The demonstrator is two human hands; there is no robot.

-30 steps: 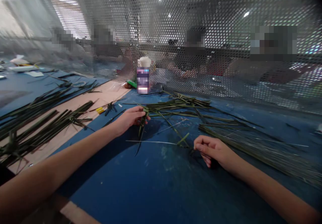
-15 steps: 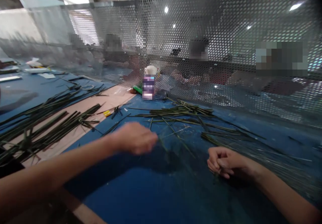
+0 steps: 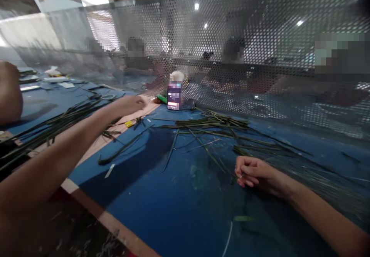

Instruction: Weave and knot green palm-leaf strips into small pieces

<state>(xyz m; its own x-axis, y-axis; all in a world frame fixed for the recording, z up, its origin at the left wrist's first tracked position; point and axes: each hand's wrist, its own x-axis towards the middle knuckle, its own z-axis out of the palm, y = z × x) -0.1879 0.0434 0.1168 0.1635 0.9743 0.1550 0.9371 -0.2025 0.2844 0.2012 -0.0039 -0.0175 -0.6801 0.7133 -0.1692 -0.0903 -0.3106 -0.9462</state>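
Observation:
My left hand (image 3: pixel 128 106) is raised at the left above the green stems on the table, arm stretched forward. Its fingers are drawn together, and whatever they pinch, if anything, is too small to tell. At the right, my right hand (image 3: pixel 250 171) is low over the blue tabletop (image 3: pixel 179 203), its thumb and fingers closed in a pinch on something thin that I cannot make out. Just beyond it lie cut green stems (image 3: pixel 260 151). A larger pile of green stems (image 3: pixel 211 123) spreads across the middle. Below my right hand are a short green piece (image 3: pixel 243 218) and a pale curved strand (image 3: pixel 228 238).
A perforated metal screen (image 3: pixel 196 33) stands along the table's far side, with people behind it. A phone (image 3: pixel 174 96) leans upright before a whitish cup (image 3: pixel 177 76). More long stems (image 3: pixel 72 114) lie left. Another person's arm (image 3: pixel 10 91) is at the left edge.
My left hand has swung left and forward from the middle of the table. The right hand keeps its pinch and has barely shifted. The short green piece and pale strand now show below it.

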